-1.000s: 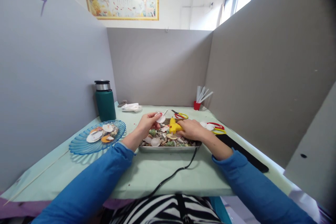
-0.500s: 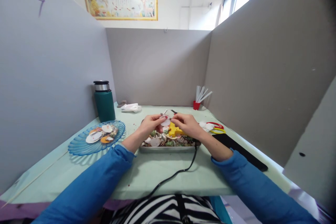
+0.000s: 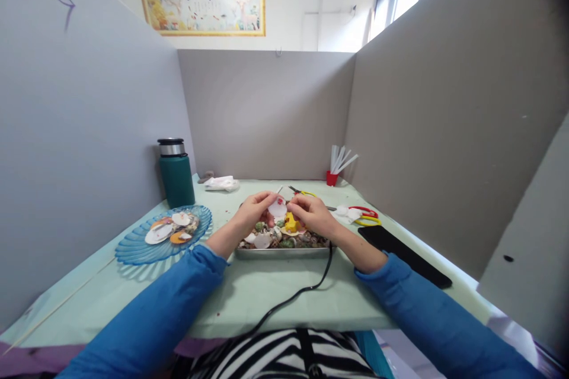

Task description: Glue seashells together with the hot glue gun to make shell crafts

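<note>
Above a steel tray (image 3: 284,252) full of mixed seashells, both my hands meet on one small white shell (image 3: 278,209). My left hand (image 3: 254,213) pinches its left edge. My right hand (image 3: 310,214) pinches its right edge with thumb and fingertips. A yellow glue gun (image 3: 292,224) lies on the shells just under my right hand, and its black cord (image 3: 293,295) runs off the tray toward my lap. Both sleeves are blue.
A blue glass plate (image 3: 133,247) with flat shells sits at the left, a green flask (image 3: 176,173) behind it. Scissors (image 3: 365,217), a black phone (image 3: 403,247), a red cup of white sticks (image 3: 333,177) and a crumpled tissue (image 3: 220,182) lie around. Grey partitions close three sides.
My right hand let go of the glue gun, which now rests on the shells, and rose to the white shell that my left hand holds. Both hands now pinch it together.
</note>
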`<state>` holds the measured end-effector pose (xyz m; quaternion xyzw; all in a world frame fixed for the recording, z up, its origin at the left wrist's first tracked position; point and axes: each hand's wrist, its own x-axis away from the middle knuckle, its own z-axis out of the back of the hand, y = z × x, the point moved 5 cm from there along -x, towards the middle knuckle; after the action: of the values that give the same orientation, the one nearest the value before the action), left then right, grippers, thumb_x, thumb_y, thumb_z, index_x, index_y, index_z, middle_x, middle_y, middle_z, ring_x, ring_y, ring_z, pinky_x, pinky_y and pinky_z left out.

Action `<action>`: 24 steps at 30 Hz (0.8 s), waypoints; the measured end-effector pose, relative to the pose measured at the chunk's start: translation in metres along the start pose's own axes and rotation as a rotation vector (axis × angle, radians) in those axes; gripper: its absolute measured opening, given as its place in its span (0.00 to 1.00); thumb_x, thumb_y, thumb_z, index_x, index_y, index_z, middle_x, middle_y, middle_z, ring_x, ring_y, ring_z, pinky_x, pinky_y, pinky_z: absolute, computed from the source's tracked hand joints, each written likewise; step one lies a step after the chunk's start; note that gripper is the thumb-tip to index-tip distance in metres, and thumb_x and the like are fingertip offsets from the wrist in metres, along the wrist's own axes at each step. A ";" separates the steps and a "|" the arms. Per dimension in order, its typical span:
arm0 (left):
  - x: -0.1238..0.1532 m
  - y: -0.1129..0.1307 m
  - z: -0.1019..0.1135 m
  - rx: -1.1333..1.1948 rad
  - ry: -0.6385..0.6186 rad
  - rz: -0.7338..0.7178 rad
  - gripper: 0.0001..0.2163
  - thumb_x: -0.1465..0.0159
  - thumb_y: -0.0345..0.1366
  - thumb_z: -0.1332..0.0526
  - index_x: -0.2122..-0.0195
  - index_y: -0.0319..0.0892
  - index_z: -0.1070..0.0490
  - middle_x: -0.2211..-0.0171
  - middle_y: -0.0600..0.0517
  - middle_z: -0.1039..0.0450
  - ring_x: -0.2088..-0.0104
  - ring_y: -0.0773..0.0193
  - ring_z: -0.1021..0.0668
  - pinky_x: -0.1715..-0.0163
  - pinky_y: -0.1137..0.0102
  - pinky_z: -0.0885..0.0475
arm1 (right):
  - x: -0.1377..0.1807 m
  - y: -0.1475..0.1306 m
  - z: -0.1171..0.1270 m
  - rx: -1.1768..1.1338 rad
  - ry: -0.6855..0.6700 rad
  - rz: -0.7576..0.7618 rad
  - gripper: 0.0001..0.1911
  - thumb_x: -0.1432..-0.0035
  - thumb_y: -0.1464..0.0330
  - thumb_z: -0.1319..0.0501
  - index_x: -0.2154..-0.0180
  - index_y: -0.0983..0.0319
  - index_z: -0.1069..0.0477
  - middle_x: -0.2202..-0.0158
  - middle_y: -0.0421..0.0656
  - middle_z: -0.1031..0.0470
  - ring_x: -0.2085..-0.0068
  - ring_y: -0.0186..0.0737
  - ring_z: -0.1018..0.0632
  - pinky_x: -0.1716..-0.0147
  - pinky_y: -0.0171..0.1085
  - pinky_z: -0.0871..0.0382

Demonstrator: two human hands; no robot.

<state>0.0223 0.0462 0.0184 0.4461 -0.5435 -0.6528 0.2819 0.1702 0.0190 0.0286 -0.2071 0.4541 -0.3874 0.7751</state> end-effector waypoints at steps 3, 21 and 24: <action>-0.001 0.000 0.001 0.029 -0.034 -0.011 0.18 0.44 0.48 0.38 0.63 0.37 0.29 0.75 0.53 0.29 0.86 0.73 0.30 0.87 0.77 0.35 | 0.000 0.002 -0.001 -0.026 0.003 -0.006 0.14 0.43 0.60 0.45 0.74 0.62 0.35 0.80 0.37 0.33 0.79 0.30 0.33 0.79 0.30 0.40; 0.004 0.007 -0.006 -0.094 -0.069 -0.103 0.15 0.44 0.42 0.37 0.59 0.39 0.27 0.74 0.51 0.28 0.75 0.67 0.25 0.75 0.73 0.29 | 0.008 -0.008 0.002 0.361 0.103 0.314 0.11 0.40 0.66 0.49 0.71 0.62 0.32 0.77 0.40 0.34 0.76 0.33 0.35 0.72 0.33 0.42; 0.005 0.010 -0.006 -0.113 -0.055 -0.131 0.13 0.45 0.41 0.37 0.61 0.39 0.26 0.69 0.49 0.26 0.71 0.66 0.24 0.73 0.73 0.28 | 0.009 -0.011 0.002 0.403 0.110 0.340 0.11 0.40 0.67 0.49 0.71 0.62 0.32 0.76 0.41 0.33 0.75 0.33 0.34 0.72 0.33 0.42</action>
<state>0.0243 0.0370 0.0263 0.4459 -0.4829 -0.7115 0.2484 0.1699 0.0049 0.0316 0.0521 0.4377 -0.3449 0.8287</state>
